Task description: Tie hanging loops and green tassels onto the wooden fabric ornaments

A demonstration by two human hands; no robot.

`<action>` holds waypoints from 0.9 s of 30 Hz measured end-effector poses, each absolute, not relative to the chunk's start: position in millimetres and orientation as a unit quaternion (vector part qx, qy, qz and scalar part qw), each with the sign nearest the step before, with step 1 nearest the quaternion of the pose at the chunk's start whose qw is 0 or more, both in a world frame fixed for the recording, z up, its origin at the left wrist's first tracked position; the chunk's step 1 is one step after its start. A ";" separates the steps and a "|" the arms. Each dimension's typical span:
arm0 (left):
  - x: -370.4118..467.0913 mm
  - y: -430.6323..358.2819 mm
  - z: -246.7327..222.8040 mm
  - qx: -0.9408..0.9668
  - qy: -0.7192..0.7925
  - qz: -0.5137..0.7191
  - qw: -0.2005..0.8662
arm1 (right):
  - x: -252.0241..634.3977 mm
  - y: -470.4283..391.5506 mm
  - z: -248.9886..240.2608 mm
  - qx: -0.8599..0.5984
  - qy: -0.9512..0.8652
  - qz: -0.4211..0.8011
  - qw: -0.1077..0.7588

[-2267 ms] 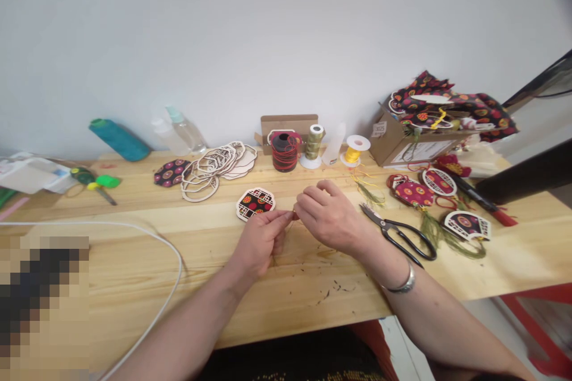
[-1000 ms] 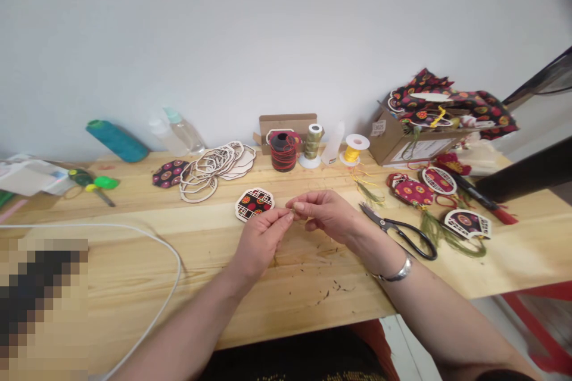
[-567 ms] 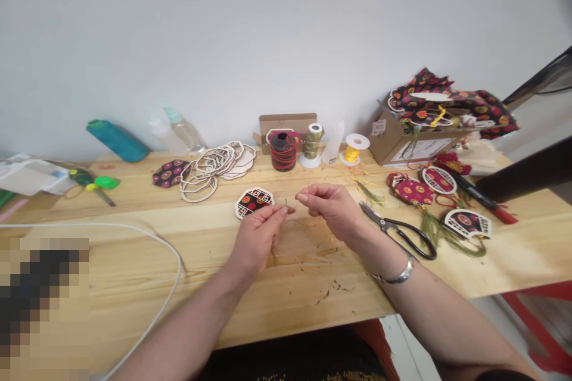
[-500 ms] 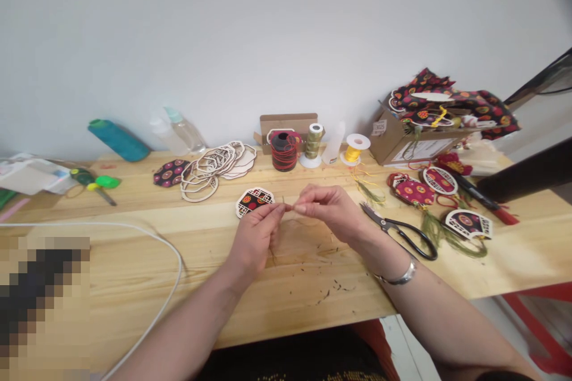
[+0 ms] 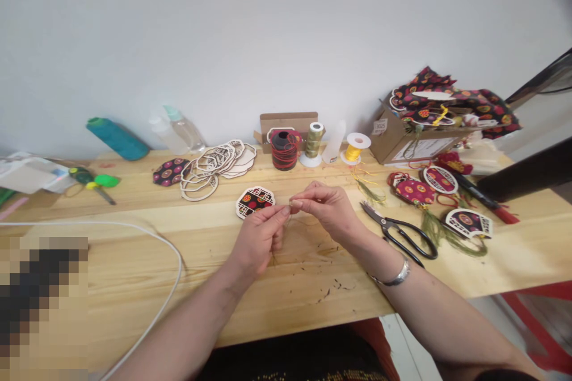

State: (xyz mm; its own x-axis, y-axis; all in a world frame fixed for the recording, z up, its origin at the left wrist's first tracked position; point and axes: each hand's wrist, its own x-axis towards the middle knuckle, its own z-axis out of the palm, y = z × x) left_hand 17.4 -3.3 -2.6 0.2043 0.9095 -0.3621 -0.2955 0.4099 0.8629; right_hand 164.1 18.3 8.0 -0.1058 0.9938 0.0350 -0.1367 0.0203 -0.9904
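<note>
My left hand [image 5: 259,235] is closed in a pinch on a thin thread, with fine dark ends [image 5: 274,259] hanging below the fingers. Fingertip to fingertip with it, my right hand [image 5: 328,208] pinches the same thread; most of it is hidden by the fingers. Just behind my left hand lies an ornament [image 5: 254,201] with a pale cut-out wooden frame over dark flowered fabric. To the right of my right hand, black-handled scissors [image 5: 397,232] rest on the wooden table [image 5: 201,286].
Along the back stand a red thread spool [image 5: 284,155], an olive thread cone [image 5: 314,143], a yellow spool [image 5: 355,149] and a cardboard box [image 5: 393,143] of fabric. Wooden frames [image 5: 214,166] are piled left. Tasselled ornaments [image 5: 413,189] lie right. A white cable [image 5: 172,244] curves across the left.
My left fingertips have shifted slightly right, closer to the right ones, so the two hands now meet. The short stretch of thread visible between them before is now mostly covered.
</note>
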 end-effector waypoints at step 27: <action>16.2 -3.5 -7.2 0.409 0.478 0.435 0.644 | 173.4 25.5 -0.2 -0.414 -0.374 0.729 0.396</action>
State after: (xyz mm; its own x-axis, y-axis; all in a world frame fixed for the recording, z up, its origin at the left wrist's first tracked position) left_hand 16.2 -3.5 -7.2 0.1647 0.9517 -0.2591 -0.1705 0.2862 0.9429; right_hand 173.4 25.5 -0.2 -0.3423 0.8881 -0.3068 -0.2675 -0.4051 -0.8743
